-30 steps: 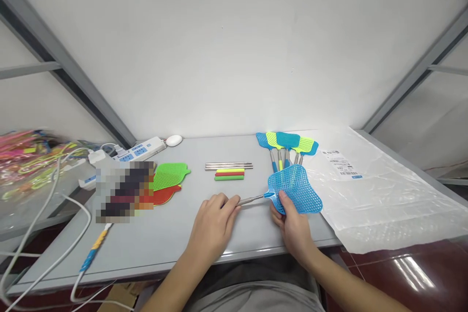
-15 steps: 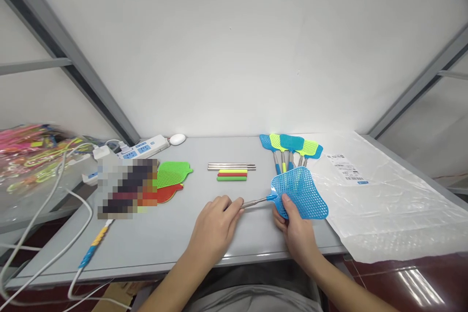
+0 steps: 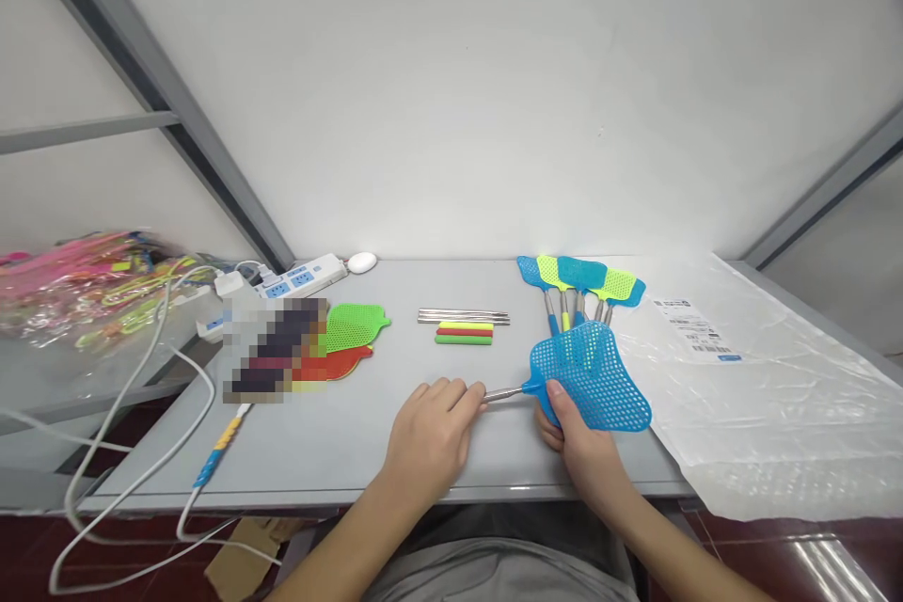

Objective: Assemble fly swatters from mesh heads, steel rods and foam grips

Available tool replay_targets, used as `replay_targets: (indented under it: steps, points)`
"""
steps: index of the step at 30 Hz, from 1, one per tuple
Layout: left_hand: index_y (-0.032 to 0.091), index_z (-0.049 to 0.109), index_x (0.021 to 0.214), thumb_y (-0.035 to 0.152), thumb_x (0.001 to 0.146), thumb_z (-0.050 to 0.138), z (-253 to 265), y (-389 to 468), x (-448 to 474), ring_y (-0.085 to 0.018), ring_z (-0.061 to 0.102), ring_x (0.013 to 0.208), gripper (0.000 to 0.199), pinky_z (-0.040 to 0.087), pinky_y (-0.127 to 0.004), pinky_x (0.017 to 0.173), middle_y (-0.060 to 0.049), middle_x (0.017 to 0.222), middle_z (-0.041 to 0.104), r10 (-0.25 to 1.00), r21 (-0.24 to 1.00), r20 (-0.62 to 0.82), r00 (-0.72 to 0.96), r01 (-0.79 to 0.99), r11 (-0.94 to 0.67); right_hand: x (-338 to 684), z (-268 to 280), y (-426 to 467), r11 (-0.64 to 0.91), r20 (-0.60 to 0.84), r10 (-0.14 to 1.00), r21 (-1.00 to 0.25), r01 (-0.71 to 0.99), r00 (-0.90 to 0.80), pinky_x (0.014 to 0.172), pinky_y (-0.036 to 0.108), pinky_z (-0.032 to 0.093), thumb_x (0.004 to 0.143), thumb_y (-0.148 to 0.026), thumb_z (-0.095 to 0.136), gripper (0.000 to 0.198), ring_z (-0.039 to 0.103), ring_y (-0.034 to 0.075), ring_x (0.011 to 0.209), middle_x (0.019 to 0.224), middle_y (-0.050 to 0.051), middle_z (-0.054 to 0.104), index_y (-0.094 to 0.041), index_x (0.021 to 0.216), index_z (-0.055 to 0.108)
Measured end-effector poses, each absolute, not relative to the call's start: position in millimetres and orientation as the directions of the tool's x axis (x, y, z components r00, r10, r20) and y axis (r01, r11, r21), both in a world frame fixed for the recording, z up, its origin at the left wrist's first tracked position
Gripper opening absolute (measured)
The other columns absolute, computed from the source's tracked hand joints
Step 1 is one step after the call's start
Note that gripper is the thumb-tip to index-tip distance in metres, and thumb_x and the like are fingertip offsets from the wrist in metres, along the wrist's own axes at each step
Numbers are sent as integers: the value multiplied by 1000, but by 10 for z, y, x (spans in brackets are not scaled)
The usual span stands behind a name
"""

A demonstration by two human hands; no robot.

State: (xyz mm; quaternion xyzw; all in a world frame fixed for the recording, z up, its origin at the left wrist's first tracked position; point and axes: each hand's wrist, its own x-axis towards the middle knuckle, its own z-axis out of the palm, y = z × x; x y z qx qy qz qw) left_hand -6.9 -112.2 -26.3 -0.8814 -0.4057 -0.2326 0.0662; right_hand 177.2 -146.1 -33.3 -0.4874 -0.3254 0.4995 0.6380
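Note:
A blue fly swatter (image 3: 599,381) with a perforated head is held above the front of the table by both hands. My right hand (image 3: 582,437) grips the near edge of its head, thumb on top. My left hand (image 3: 434,433) is wrapped round the metal rod, hiding the handle end. Behind the blue head, several blue and yellow-green fly swatters (image 3: 582,275) lie fanned out. Bare metal rods (image 3: 462,315) lie at the table's middle, with yellow, red and green handle sleeves (image 3: 464,333) just in front of them.
Green (image 3: 356,324) and red swatter heads (image 3: 345,364) lie to the left, partly under a pixelated patch. A power strip (image 3: 307,277), a white mouse (image 3: 362,262) and cables (image 3: 204,376) are at left. White plastic packaging (image 3: 705,423) covers the table's right side.
The camera view has shifted, so the whole scene sits further right. Both hands keep the same hold on the blue fly swatter, and nothing on the table has visibly moved.

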Motion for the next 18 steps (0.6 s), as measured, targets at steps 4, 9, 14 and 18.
replay_targets:
  steps: [4,9,14,18]
  points:
    - [19,60,96,17,98,42,-249,-1120,-47,-17,50,68,18,30,-32,62,-2,72,58,663,66,504,553,741,-668,1729,-357,-1474,-4,-129,937,-934,-358,326,40,22,27,71,-57,74,54,31,8,44,52,-7,32,-24,60,33]
    - [20,60,99,17,98,44,-225,-1100,-37,-17,48,69,17,29,-33,63,-1,73,59,658,79,522,543,737,-671,1729,-360,-1475,-38,-171,936,-917,-396,306,37,22,26,68,-59,76,57,29,9,41,49,-9,26,-25,60,31]
    - [19,61,106,17,96,48,-237,-1115,-29,-17,51,73,16,32,-33,66,-1,79,64,633,92,530,564,704,-704,1776,-284,-1455,-70,-185,954,-904,-421,238,36,23,27,69,-57,76,55,30,10,41,48,-8,25,-25,59,32]
    - [18,60,108,16,97,49,-269,-1101,-50,-15,56,77,16,36,-31,69,-2,89,67,616,129,551,562,672,-729,1780,-268,-1465,-96,-206,955,-896,-434,214,37,23,26,69,-56,76,56,27,9,41,48,-9,24,-25,57,31]
